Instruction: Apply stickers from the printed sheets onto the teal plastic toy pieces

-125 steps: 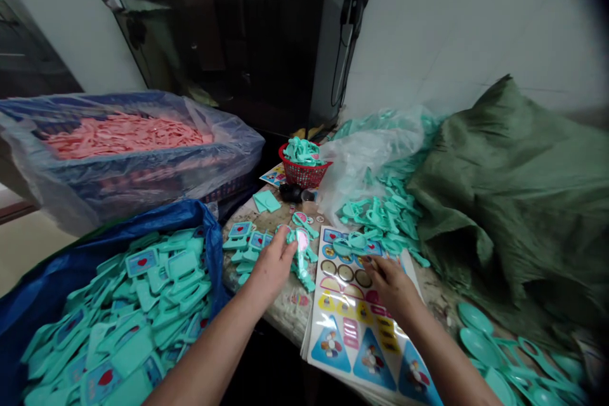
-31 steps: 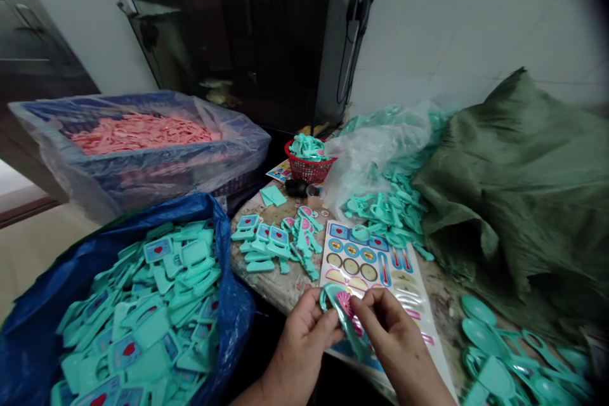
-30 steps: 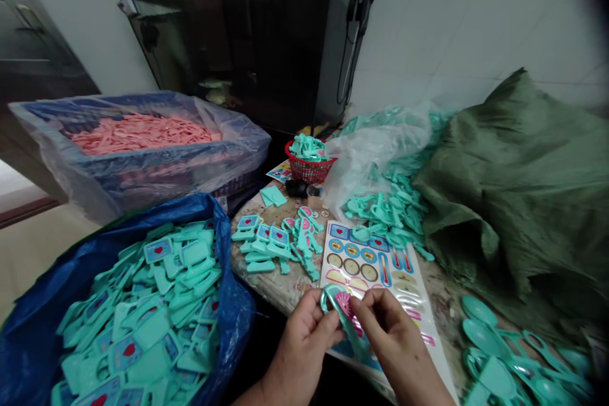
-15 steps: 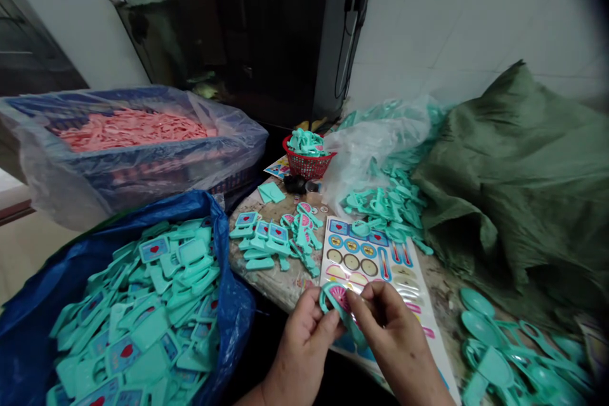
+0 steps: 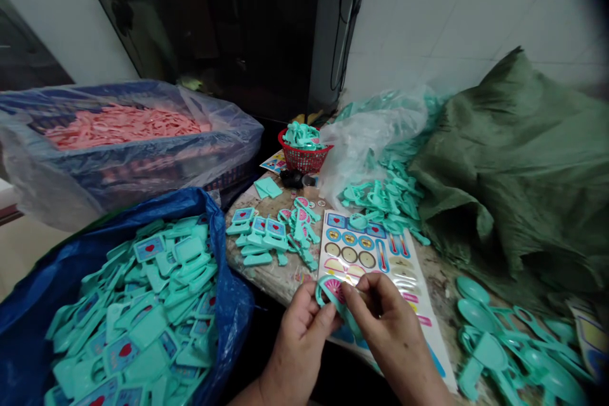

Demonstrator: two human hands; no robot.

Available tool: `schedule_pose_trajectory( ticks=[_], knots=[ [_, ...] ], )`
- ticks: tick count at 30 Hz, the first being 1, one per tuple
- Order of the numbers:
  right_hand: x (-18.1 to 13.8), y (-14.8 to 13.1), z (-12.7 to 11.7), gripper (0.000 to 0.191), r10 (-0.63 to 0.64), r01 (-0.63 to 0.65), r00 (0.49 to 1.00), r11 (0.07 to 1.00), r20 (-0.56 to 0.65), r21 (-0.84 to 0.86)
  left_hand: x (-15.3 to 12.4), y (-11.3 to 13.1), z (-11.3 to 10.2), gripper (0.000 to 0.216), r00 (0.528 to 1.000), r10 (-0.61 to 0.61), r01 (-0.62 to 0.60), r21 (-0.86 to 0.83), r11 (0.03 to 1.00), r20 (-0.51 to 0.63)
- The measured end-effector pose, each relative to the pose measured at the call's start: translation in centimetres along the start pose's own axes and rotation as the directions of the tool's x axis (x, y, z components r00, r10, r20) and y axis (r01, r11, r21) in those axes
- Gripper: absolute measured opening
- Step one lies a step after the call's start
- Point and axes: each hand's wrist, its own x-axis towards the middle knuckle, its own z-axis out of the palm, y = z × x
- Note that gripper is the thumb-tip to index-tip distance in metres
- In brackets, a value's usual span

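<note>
Back from the sticker sheet (image 5: 375, 254), our right hand (image 5: 385, 330) pinched a pink sticker (image 5: 335, 290). Our left hand (image 5: 297, 336) pinched its teal toy piece (image 5: 320, 295).

The worn, mottled stone tabletop (image 5: 280, 273) carried a glossy white sheet of coloured stickers (image 5: 380, 254) at its near edge. Just left of the sheet lay flat teal plastic pieces with heart stickers (image 5: 257, 238) and teal fan-shaped pieces with watermelon stickers (image 5: 302, 219). Farther back stood a small red mesh basket (image 5: 304, 163) heaped with teal parts. Beside it, a crumpled clear plastic bag (image 5: 366, 139) spilled teal plastic loops (image 5: 385, 196). A big green woven sack (image 5: 514, 171) covered the right side, with teal plastic spoons (image 5: 499, 342) in front.
</note>
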Motion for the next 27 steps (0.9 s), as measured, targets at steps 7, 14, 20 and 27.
schedule_pose_trajectory(
  ticks=[7, 14, 20, 27],
  knots=[
    [0.02, 0.08, 0.16, 0.03, -0.004, 0.004, 1.0, 0.999, 0.007, 0.034, -0.1, 0.13, 0.06, 0.024, 1.0, 0.002, -0.002, -0.007, 1.0, -0.013],
    [-0.06, -0.06, 0.07, 0.029, -0.004, 0.004, 1.0, 1.0, -0.001, 0.019, -0.19, 0.31, 0.11, 0.025, 1.0, 0.005, -0.005, 0.002, 1.0, -0.002],
    [-0.22, -0.08, 0.04, 0.03, 0.016, -0.016, 1.0, 1.0, -0.003, 0.019, -0.26, 0.14, -0.06, 0.027, 1.0, 0.016, -0.016, -0.001, 1.0, -0.008],
    [-0.13, 0.1, 0.21, 0.03, -0.008, 0.008, 1.0, 1.0, -0.001, 0.009, -0.22, 0.21, -0.06, 0.026, 1.0, 0.01, -0.01, 0.005, 1.0, -0.029]
  ],
)
